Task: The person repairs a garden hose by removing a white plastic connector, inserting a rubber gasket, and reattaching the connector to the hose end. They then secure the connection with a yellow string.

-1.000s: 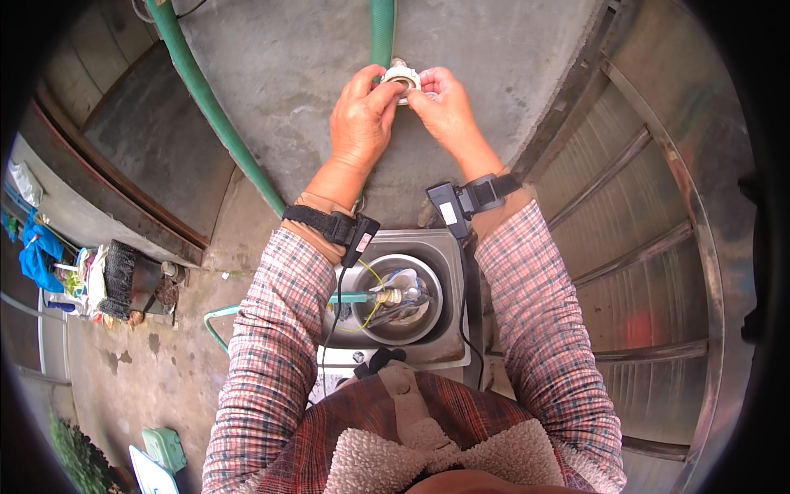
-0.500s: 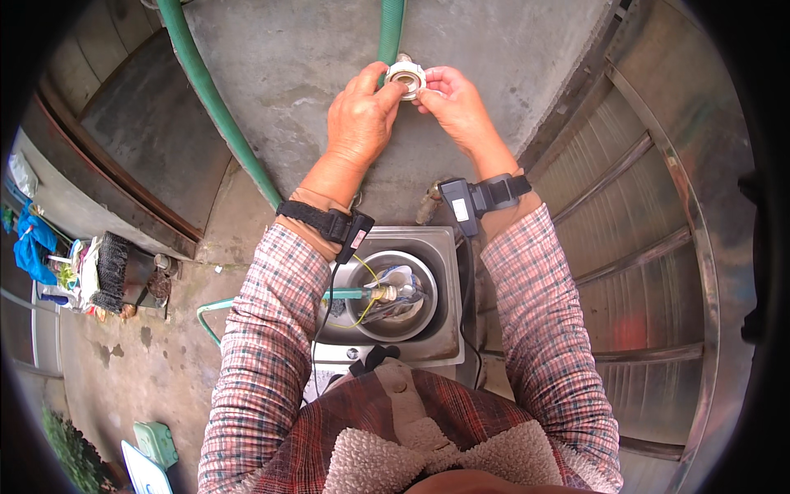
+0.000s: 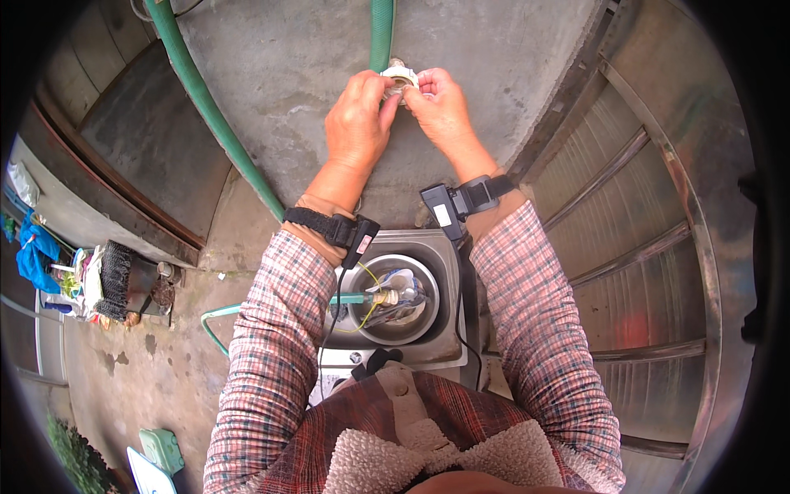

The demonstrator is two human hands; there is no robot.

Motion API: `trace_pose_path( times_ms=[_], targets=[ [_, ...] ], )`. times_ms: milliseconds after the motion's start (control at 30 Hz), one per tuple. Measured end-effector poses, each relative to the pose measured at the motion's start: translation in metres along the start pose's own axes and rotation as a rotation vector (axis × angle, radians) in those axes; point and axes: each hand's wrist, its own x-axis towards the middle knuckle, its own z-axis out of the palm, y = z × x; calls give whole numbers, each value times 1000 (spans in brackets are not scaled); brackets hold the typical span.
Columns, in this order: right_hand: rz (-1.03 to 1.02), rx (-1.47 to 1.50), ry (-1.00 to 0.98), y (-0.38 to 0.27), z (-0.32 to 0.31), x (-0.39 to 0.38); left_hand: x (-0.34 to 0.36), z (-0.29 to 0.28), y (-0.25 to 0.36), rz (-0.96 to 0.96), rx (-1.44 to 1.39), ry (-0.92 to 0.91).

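Observation:
Both hands meet over the grey concrete slab, at a white ring-shaped pipe fitting (image 3: 401,74) with a round opening. My left hand (image 3: 355,119) pinches it from the left, thumb bent against the opening. From the right, my right hand (image 3: 444,109) grips the rim between thumb and fingers. Fingertips cover much of the near side of the ring. A small pale stub (image 3: 397,62) shows just beyond it. A thick green hose (image 3: 382,33) comes down from the top edge right beside the fitting; whether the two are joined, I cannot tell.
Below my wrists, a steel sink (image 3: 448,309) holds a round metal basin (image 3: 431,317) with a thin green hose (image 3: 354,298) leading in. Another green hose (image 3: 202,95) curves down on the left. Metal-framed panels (image 3: 634,288) stand right; a black brush (image 3: 115,280) is far left.
My left thumb has shifted lower at the ring's opening, and both hands cover more of it. The fitting stays at nearly the same place. The view has shifted slightly.

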Motion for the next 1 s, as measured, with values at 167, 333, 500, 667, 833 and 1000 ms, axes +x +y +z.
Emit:
trace_pose_path(
  times_ms=[167, 333, 500, 667, 833, 1000],
  targets=[
    [22, 21, 20, 0, 2, -2, 1, 5, -1, -298, -214, -17],
    [-59, -74, 49, 1, 6, -4, 4, 7, -3, -441, -278, -33],
    [-151, -134, 61, -2, 6, -7, 7, 12, -5, -483, -315, -34],
    [-107, -155, 63, -6, 4, -7, 4, 15, -5, -535, -460, 4],
    [-93, -210, 75, -7, 6, -6, 4, 17, -3, -547, -310, 15],
    [-91, -193, 68, -2, 6, -4, 9, 14, -6, -445, -240, -1]
  ],
)
